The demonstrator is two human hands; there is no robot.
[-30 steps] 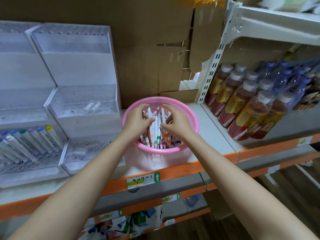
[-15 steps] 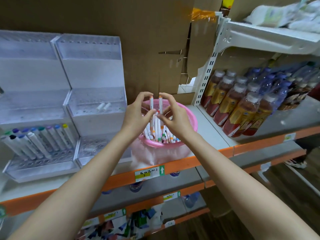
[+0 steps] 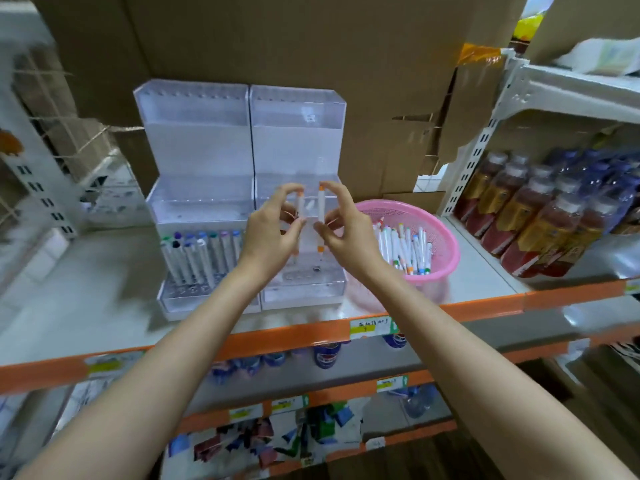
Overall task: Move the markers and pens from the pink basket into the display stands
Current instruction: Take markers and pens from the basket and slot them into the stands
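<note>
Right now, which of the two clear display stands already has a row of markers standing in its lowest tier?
The left display stand: capped markers stand along its lowest tier. The right display stand, behind the hands, shows no such row.

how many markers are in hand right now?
2. One orange-capped marker upright in the left hand, one upright in the right hand, both in front of the right display stand. None hidden, apparently.
</note>
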